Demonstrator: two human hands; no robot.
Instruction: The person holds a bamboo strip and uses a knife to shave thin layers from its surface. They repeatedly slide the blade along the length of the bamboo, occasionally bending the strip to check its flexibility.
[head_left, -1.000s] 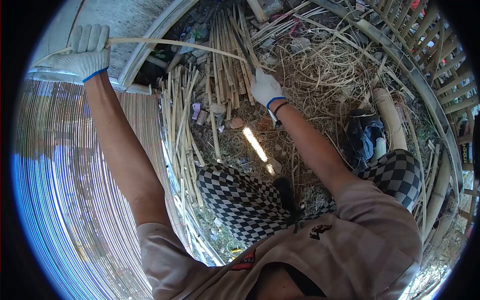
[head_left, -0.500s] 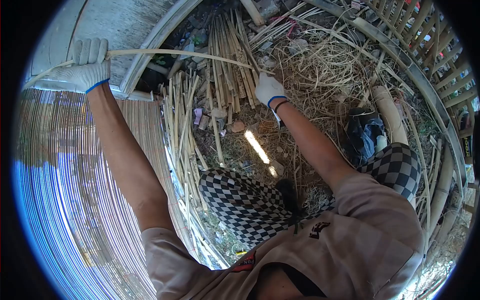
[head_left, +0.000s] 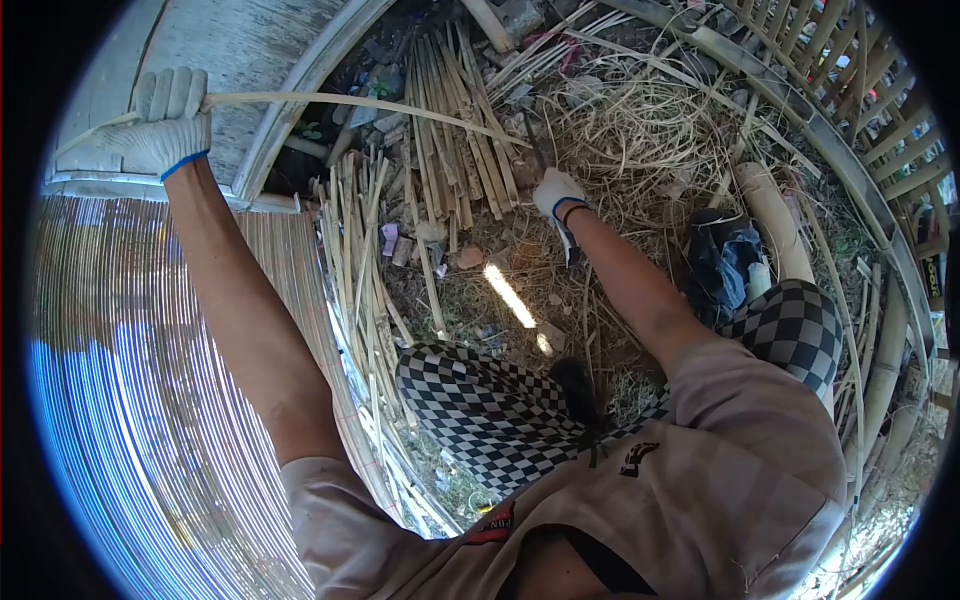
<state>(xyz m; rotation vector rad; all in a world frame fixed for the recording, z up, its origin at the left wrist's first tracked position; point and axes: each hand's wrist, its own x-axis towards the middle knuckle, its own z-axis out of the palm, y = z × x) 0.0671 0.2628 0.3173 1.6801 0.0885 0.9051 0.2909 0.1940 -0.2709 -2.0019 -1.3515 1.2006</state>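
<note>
My left hand (head_left: pixel 172 122), in a white knit glove with a blue cuff, is closed around a long pale bamboo strip (head_left: pixel 330 98) at the upper left. From that fist the strip arches to the right and its far end comes close to the knife. In my right hand (head_left: pixel 556 190), gloved the same way, is a knife whose narrow dark blade (head_left: pixel 535 142) points away from me; its handle is hidden in the fist. The blade overlaps the strip's end in this view.
Split bamboo sticks (head_left: pixel 445 130) lie bundled ahead, with more sticks (head_left: pixel 350 235) to the left. Pale shavings (head_left: pixel 645 130) cover the ground at the right. Beside my knee are a dark plastic bag (head_left: pixel 735 255) and a bamboo pole (head_left: pixel 775 220). A slatted blind (head_left: pixel 150 330) hangs left.
My right hand has moved slightly right and toward me, and the knife blade now stands clearer beyond the strip's end. My left hand has shifted slightly left and up, still holding the strip.
</note>
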